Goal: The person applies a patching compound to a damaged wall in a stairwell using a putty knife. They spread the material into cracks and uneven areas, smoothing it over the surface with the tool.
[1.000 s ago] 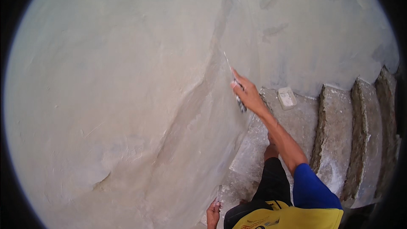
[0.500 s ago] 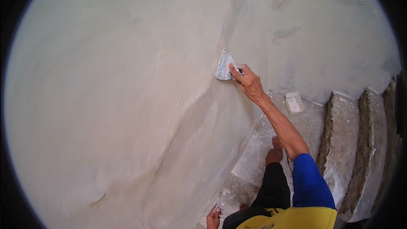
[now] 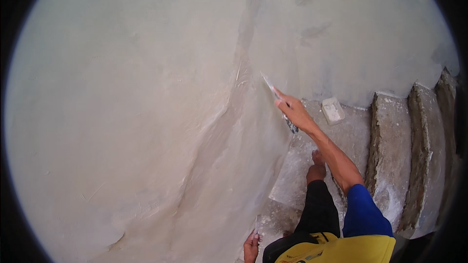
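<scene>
My right hand (image 3: 296,113) is closed round the handle of a putty knife (image 3: 267,81). Its blade is turned edge-on, off to the right of the damp streak on the pale plastered wall (image 3: 131,117). Whether the blade touches the wall I cannot tell. Low in the picture, my left hand (image 3: 251,248) is closed on a thin, flat-looking tool, of which only a narrow upright edge (image 3: 256,223) shows; its kind is unclear. A fresh smear of filler (image 3: 242,75) lies along the wall's streak.
A small pale tub (image 3: 333,111) with white material inside stands on the speckled landing (image 3: 358,131) by the wall. Rough concrete steps (image 3: 390,151) rise at the right. My bare foot (image 3: 317,165) is on the landing, under my right forearm.
My right hand has drawn the putty knife rightward and down from the streak, turning its blade from face-on to edge-on. The view has shifted slightly. The left hand still grips its thin tool.
</scene>
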Demonstrator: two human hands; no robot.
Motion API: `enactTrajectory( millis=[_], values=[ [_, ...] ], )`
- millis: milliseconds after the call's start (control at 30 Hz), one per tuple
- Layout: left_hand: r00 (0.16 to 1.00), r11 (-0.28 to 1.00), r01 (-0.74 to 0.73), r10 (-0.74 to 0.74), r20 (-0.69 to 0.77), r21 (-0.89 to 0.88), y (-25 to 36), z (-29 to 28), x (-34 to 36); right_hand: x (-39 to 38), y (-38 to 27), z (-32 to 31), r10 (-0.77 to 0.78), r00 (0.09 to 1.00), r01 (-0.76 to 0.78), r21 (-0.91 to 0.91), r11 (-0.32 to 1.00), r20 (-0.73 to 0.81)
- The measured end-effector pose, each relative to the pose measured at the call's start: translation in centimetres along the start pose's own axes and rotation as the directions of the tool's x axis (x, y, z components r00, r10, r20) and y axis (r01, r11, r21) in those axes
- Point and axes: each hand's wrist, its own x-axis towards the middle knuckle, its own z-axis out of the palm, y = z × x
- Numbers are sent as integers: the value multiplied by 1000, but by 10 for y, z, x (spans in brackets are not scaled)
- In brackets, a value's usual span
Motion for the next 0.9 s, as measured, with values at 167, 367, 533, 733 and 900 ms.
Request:
enactTrajectory(
  millis=[167, 367, 533, 733, 900],
  values=[
    [1000, 1000, -6, 6, 11, -17, -8, -1, -17, 40, -97, -39, 211, 972, -233, 332, 914, 99],
    [1000, 999, 3, -3, 6, -33, -13, -5, -28, 14, -69, 16, -89, 994, 93, -73, 993, 61],
    [999, 1000, -2, 2, 44, -15, -27, -16, -17, -56, -61, 66, -83, 980, 116, -180, 977, 181],
    [998, 1000, -9, 8, 55, 16, -10, -12, -6, -82, -38, 33, -83, 990, 88, -37, 995, 114],
    [998, 1000, -19, 20, 51, -25, -31, -10, -10, 16, -106, -28, 290, 953, -301, 327, 896, 81]
  ],
)
